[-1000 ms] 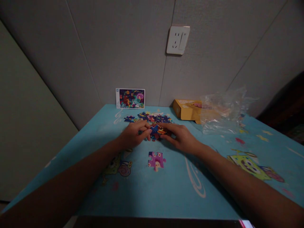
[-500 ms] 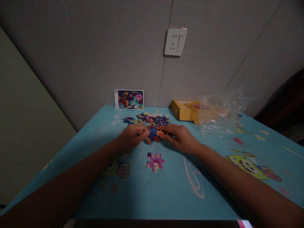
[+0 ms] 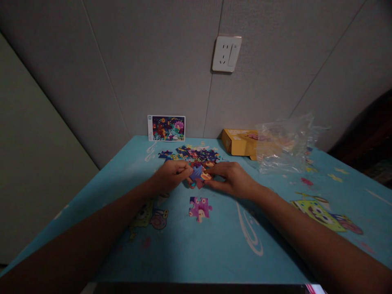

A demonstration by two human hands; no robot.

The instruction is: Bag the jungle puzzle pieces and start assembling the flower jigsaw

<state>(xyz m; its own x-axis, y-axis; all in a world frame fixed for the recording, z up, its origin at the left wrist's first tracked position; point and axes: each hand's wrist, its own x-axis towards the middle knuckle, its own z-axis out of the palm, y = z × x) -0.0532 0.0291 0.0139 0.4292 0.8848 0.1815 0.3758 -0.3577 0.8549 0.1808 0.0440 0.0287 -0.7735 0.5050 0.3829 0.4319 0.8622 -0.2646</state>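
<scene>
Both hands meet over the near side of a heap of jigsaw pieces (image 3: 200,154) on the blue tablecloth. My left hand (image 3: 172,174) is closed, thumb against fingers, on the left edge of a blue and orange puzzle piece (image 3: 198,172). From the right, my right hand (image 3: 230,178) pinches the same piece's right side between thumb and fingers. Whether it is one piece or two held together I cannot tell. Nearer me, a single purple puzzle piece (image 3: 199,208) with a cartoon face lies flat on the cloth, apart from both hands.
A picture card (image 3: 167,128) of the puzzle leans on the wall at the back. A yellow box (image 3: 240,143) lies at the back right, with a crumpled clear plastic bag (image 3: 283,145) against it. A white socket (image 3: 226,54) is set in the wall.
The held puzzle piece has tilted and shifted slightly toward me, showing more of its blue and orange face. The right thumb has slid a little lower and left; the purple piece has stayed put.
</scene>
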